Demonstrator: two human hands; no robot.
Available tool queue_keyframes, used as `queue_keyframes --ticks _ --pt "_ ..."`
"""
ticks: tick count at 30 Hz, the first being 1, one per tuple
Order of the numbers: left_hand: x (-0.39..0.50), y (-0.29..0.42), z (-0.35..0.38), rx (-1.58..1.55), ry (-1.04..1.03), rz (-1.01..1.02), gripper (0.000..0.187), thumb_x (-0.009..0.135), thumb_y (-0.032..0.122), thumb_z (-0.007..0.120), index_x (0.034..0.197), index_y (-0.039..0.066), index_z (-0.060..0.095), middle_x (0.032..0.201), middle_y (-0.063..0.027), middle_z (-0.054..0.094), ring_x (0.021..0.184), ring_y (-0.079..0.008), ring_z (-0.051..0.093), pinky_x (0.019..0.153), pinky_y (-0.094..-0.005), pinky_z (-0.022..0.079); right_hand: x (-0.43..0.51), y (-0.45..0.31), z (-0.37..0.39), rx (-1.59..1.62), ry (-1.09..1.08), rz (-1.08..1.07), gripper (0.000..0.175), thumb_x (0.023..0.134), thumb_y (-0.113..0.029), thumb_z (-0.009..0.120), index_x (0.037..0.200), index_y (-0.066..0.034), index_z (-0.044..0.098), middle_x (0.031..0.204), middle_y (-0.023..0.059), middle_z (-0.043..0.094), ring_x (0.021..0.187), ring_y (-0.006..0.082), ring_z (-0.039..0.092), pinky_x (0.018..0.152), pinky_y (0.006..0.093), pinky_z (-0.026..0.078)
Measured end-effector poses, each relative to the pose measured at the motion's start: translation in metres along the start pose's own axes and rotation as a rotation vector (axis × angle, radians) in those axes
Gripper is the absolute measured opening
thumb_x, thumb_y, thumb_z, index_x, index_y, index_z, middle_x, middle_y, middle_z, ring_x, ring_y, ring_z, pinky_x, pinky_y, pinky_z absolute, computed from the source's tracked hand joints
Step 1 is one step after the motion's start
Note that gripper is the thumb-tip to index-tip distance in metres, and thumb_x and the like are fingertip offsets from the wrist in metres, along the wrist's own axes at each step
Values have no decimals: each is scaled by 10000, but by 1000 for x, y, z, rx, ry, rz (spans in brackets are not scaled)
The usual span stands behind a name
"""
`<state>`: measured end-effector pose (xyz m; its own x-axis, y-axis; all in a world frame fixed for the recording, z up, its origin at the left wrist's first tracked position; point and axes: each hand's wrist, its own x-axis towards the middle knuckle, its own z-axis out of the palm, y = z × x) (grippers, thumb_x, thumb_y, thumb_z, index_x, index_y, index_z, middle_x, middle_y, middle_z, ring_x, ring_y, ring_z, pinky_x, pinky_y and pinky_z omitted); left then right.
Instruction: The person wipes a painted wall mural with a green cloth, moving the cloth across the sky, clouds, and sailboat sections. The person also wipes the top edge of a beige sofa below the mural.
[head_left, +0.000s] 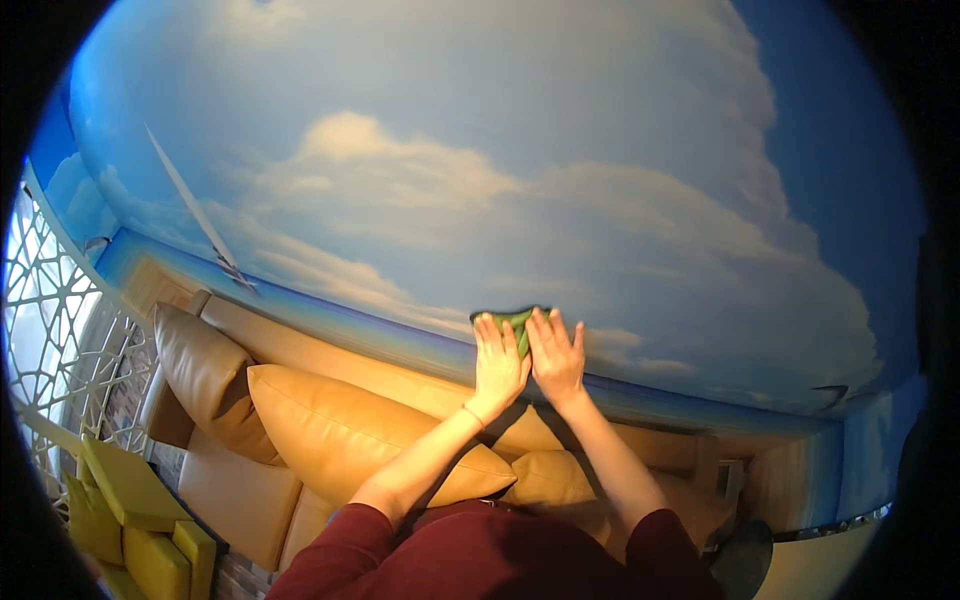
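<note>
A green cloth (517, 324) lies against a wall mural of sky and sea (465, 240), spread low among the painted clouds. My left hand (498, 367) presses on the cloth's left part with the fingers pointing up the wall. Close beside it, my right hand (556, 358) holds down the right part, its thumb side towards the left hand. Both forearms reach out over a tan leather sofa (345, 337). Much of the cloth is hidden under my fingers and palms.
Tan cushions (360, 420) lean along the sofa's backrest below my arms. At the lower left stands a yellow-green armchair (142, 517), beside a white lattice screen (67, 322). A dark round object (742, 559) and a pale surface (817, 566) are at the lower right.
</note>
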<state>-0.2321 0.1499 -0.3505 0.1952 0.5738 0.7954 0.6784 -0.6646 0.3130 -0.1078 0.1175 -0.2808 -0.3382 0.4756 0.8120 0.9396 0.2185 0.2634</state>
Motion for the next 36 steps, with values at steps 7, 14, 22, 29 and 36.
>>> queue_keyframes --ticks 7,14,22,29,36 --pt "199 9 -88 51 439 95 853 943 371 575 1593 -8 174 1652 -280 107 1495 -566 26 1176 -671 99 201 19 -58 5 366 78 477 862 -117 620 1335 -55 630 1465 113 560 1450 323 413 1233 560 59" --pt "173 -42 -100 26 488 -10 842 978 394 517 1586 -43 133 1639 -323 59 1494 -563 9 1210 -622 60 199 -17 -27 41 279 -123 409 911 -209 595 1298 -112 683 1449 11 584 1439 201 436 1256 516 60" --pt "88 -22 -50 -7 251 -42 991 879 329 667 1624 84 61 1613 -378 -31 1477 -600 -31 1158 -711 77 100 8 -14 -109 125 -171 402 977 -212 547 1369 -203 634 1499 -44 534 1472 176 380 1259 523 26" --pt "190 27 -85 145 335 357 652 917 359 614 1518 154 467 1644 -211 240 1541 -453 34 1234 -552 16 120 46 -45 -53 349 193 414 955 -152 535 1352 -84 631 1546 87 475 1503 331 311 1235 574 29" --pt "89 -16 -35 98 93 443 672 884 241 626 1472 -33 450 1630 -205 278 1548 -367 144 1228 -546 164 28 31 -1 -47 151 -32 412 910 -132 569 1304 -48 657 1549 79 470 1513 309 296 1246 544 42"
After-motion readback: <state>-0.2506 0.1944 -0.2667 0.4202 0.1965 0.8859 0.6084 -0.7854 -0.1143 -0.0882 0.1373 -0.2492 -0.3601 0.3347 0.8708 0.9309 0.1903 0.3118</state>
